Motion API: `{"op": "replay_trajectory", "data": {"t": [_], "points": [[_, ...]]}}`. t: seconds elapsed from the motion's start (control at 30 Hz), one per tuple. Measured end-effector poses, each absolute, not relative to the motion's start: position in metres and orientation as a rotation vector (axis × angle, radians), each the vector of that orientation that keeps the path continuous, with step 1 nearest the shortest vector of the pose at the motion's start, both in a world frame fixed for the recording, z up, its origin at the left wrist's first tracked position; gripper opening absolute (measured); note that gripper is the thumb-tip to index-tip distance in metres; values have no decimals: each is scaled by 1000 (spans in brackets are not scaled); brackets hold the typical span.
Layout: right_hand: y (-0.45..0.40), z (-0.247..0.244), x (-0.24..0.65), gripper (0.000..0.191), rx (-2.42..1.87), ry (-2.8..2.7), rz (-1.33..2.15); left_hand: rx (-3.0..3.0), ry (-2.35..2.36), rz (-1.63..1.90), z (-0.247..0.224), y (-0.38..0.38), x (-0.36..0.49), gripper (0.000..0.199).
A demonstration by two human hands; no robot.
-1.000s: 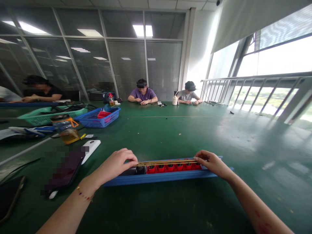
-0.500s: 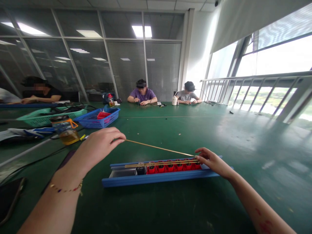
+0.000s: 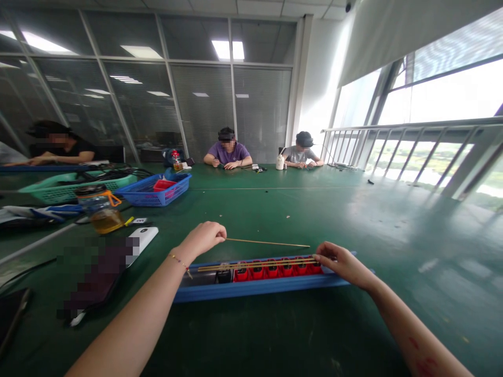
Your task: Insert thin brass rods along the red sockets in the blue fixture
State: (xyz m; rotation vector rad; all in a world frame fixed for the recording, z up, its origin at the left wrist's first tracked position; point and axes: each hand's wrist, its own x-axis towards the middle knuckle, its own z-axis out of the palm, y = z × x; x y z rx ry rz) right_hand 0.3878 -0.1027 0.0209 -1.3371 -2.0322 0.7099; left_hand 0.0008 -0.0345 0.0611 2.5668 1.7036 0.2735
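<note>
A thin wooden stick (image 3: 269,242) is pinched at its left end by my left hand (image 3: 208,238); its right end points toward my right hand and looks free. My right hand (image 3: 338,262) has its thumb and fingers closed on the right ends of a few similar sticks (image 3: 255,265). Those sticks lie lengthwise over a blue tray (image 3: 263,290), which holds a row of several red containers (image 3: 272,271) and a black piece (image 3: 225,276) left of them. My left wrist covers the tray's left end.
Back left stand a blue basket (image 3: 157,193) with a red box, a green basket (image 3: 43,192) with cables, and a jar (image 3: 104,214). A partly blurred dark object (image 3: 98,277) and a phone (image 3: 11,319) lie left. People sit across the table (image 3: 314,209).
My left hand has moved right and slightly down with its stick. The stick's right end has come away from my right hand's fingertips. My right hand stays nearly in place.
</note>
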Motion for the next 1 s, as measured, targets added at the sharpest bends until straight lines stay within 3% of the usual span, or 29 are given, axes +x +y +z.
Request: {"op": "replay_trajectory", "data": {"t": [0.37,1.0], "points": [[-104,25,394,36,-1449,-2124,595,2401,1511,313,14,-18,-8,14],[-95,42,431,46,-1448,-1635,502,2545,1630,254,8,-25,2,14]]}}
